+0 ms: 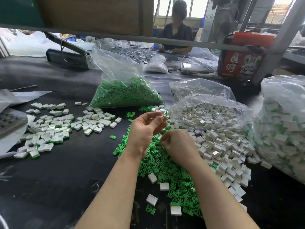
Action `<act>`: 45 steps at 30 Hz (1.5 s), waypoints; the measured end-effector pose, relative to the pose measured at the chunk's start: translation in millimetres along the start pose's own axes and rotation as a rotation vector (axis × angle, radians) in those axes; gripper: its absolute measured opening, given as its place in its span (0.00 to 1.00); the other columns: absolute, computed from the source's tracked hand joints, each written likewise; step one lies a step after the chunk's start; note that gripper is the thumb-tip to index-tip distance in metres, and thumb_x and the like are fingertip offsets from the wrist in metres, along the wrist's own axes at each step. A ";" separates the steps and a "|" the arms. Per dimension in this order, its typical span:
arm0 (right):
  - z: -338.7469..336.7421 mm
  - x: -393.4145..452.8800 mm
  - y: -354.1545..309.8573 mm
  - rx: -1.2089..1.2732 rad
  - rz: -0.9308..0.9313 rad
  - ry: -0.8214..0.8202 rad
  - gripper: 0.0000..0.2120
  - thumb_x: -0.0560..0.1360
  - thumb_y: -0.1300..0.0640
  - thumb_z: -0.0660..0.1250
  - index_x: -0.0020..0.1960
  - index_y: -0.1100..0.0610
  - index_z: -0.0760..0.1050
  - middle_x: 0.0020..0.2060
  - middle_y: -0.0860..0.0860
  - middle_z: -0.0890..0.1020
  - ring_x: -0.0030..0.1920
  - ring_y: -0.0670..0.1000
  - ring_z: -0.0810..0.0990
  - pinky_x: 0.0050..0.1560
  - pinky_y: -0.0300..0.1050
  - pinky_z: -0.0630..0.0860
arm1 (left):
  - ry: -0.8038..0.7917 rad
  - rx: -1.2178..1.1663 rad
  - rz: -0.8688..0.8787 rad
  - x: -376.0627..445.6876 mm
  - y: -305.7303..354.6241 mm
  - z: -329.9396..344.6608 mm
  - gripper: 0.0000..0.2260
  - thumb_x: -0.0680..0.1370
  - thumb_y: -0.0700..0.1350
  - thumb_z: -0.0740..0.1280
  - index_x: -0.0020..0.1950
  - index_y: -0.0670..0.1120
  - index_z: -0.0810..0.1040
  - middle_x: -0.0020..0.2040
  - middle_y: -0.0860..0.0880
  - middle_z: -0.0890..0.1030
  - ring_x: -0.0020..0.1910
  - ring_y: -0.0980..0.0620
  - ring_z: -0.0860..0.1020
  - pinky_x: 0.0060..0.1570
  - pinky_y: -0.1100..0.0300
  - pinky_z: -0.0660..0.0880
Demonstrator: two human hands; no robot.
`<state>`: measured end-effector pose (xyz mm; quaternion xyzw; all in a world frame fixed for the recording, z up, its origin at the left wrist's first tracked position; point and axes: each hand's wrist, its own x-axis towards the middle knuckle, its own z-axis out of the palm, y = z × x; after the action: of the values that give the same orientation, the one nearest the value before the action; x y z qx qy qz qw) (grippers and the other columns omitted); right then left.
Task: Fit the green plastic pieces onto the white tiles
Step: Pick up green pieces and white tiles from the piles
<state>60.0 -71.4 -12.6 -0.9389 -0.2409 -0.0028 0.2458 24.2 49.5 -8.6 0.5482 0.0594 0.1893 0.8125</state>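
A dark table [62, 171] carries the work. Nearest, loose green plastic pieces [165, 171] lie heaped beneath both forearms, a few small white rectangular tiles [152, 178] among them. The right hand [179, 146] hangs just above the heap, fingers curled; whether they pinch anything I cannot tell. The left hand [145, 128], raised, pinches a white tile [160, 116]. Left lie finished tiles [54, 128]; right, a spilling clear bag of tiles [214, 113]. Beyond stands a clear bag of green pieces [127, 93].
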 end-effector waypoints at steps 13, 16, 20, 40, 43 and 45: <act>-34.2 -2.4 -2.1 1.286 0.183 0.128 0.06 0.72 0.65 0.73 0.47 0.57 0.82 0.39 0.50 0.85 0.35 0.43 0.79 0.38 0.37 0.73 | -0.088 -0.590 -0.265 -0.4 10.2 -0.5 0.07 0.69 0.41 0.70 0.45 0.44 0.86 0.44 0.47 0.86 0.40 0.54 0.85 0.37 0.64 0.81; -36.2 -2.2 -4.1 1.465 0.187 0.085 0.08 0.67 0.62 0.73 0.46 0.58 0.82 0.39 0.53 0.85 0.36 0.46 0.77 0.39 0.39 0.74 | -0.098 -0.587 -0.264 -1.1 11.7 -0.6 0.08 0.70 0.41 0.69 0.46 0.43 0.84 0.46 0.45 0.86 0.42 0.53 0.85 0.37 0.63 0.81; -37.8 -0.8 -5.6 1.579 0.177 0.071 0.07 0.68 0.62 0.73 0.46 0.59 0.82 0.38 0.54 0.85 0.34 0.46 0.78 0.33 0.35 0.75 | -0.103 -0.508 -0.255 -2.1 12.8 0.7 0.12 0.70 0.42 0.70 0.53 0.43 0.80 0.47 0.46 0.86 0.43 0.54 0.85 0.38 0.64 0.80; -35.7 -0.4 -5.9 1.505 0.163 0.145 0.11 0.64 0.58 0.75 0.45 0.59 0.82 0.37 0.53 0.83 0.37 0.48 0.74 0.38 0.39 0.71 | -0.093 -0.213 -0.134 -8.0 16.6 5.7 0.16 0.59 0.47 0.78 0.45 0.45 0.86 0.45 0.45 0.86 0.41 0.53 0.84 0.38 0.65 0.79; -35.7 -1.1 -6.8 1.447 0.147 0.185 0.11 0.64 0.56 0.75 0.45 0.59 0.82 0.36 0.51 0.84 0.36 0.46 0.76 0.39 0.40 0.71 | -0.098 -0.143 -0.101 -8.2 16.6 5.9 0.13 0.60 0.48 0.78 0.43 0.47 0.87 0.43 0.47 0.86 0.41 0.54 0.84 0.38 0.66 0.78; -35.5 -1.0 -6.3 1.404 0.126 0.203 0.08 0.67 0.57 0.75 0.44 0.58 0.82 0.35 0.49 0.83 0.34 0.43 0.76 0.39 0.40 0.71 | -0.098 -0.111 -0.082 -8.4 16.1 6.3 0.12 0.62 0.48 0.78 0.44 0.48 0.87 0.43 0.47 0.86 0.41 0.54 0.84 0.38 0.66 0.78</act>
<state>60.2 -83.5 21.4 -0.5660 -0.1070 0.0796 0.8136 14.5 46.2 7.6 0.5082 0.0315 0.1318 0.8505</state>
